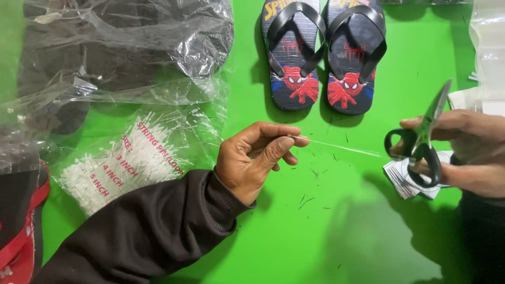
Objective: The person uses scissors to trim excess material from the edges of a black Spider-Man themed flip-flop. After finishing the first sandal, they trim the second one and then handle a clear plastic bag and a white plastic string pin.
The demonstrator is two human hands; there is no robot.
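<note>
Bright green counter point(294, 247) fills the view, speckled with short dark clippings near its middle. Upper left: a large clear plastic bag point(126, 47), crumpled, holding dark footwear whose shape is blurred by the wrap. Below it lies a smaller clear bag point(131, 163) packed with white plastic loop pins, red lettering on its face; it lies flat, touching the big bag's lower edge. Far left edge: a red-and-black item point(21, 231), partly cut off, under more plastic. Top centre: a pair of child's flip-flops point(321, 58), dark soles with black straps and a red-and-blue masked figure printed at the heels, set side by side, touching, unbagged. Left hand point(252, 158) in a dark sleeve is closed in a pinch, thumb and forefinger gripping one end of a thin clear plastic string point(336, 146). The string runs from the fingertips rightward, nearly level, held just above the counter, its far end reaching close to the right hand point(463, 152). That hand is curled through the black handles of a pair of scissors point(426, 142), blades pointing up and tilted right; whether the blades are parted I cannot tell. Under the right hand sits a small stack of white paper tags point(402, 181) on the counter. Right edge: more clear plastic packaging point(486, 47), contents unclear.
</note>
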